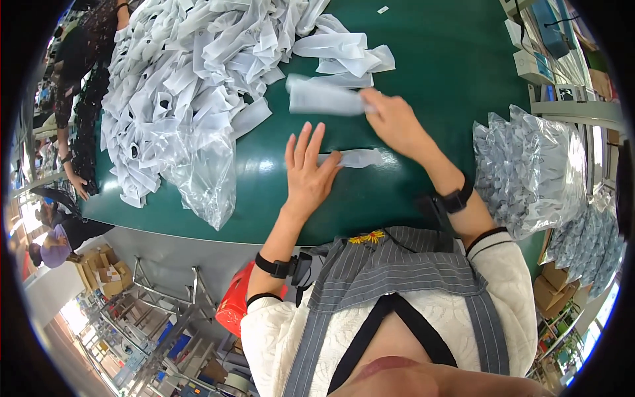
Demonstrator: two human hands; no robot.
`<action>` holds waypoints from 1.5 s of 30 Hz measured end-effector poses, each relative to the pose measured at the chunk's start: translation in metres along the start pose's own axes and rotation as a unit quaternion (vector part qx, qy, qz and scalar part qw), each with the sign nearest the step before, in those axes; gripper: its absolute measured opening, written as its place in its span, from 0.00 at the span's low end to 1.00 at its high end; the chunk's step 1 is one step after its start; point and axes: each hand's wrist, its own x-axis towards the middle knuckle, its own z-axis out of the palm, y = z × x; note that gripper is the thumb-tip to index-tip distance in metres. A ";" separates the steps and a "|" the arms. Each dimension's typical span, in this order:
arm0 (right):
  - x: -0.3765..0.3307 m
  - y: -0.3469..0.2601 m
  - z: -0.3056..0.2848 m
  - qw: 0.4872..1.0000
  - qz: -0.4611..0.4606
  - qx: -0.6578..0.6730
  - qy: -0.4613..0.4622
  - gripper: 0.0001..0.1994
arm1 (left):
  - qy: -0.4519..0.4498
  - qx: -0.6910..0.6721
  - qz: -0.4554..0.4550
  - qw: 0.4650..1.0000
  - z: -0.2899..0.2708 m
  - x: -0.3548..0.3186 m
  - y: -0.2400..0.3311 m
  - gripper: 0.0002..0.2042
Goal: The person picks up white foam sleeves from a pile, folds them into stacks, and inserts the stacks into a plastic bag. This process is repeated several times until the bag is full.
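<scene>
My left hand is low over the green table with three fingers stretched out. Its thumb and forefinger close on the end of a small translucent white bag lying flat on the table. Farther away and to the right, my right hand pinches the right end of another frosted white bag, blurred by motion. That bag hangs above the table, close to a few similar bags at the far side. Its contents cannot be made out.
A large heap of white bags covers the left of the green table, with a clear plastic bag at its near edge. Filled clear bags stand at right. A co-worker's hand rests at the left edge.
</scene>
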 end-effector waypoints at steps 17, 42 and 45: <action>0.079 -0.038 0.043 0.981 -0.128 -0.142 0.037 0.12 | -0.069 0.011 0.021 0.997 0.032 0.015 0.015 0.21; 0.054 0.064 -0.010 0.966 -0.032 -0.054 0.251 0.10 | -0.081 -0.028 0.062 0.994 0.049 0.044 0.014 0.31; 0.053 0.075 0.007 0.980 -0.009 -0.137 0.145 0.13 | -0.108 -0.040 0.048 0.992 0.046 0.035 0.017 0.32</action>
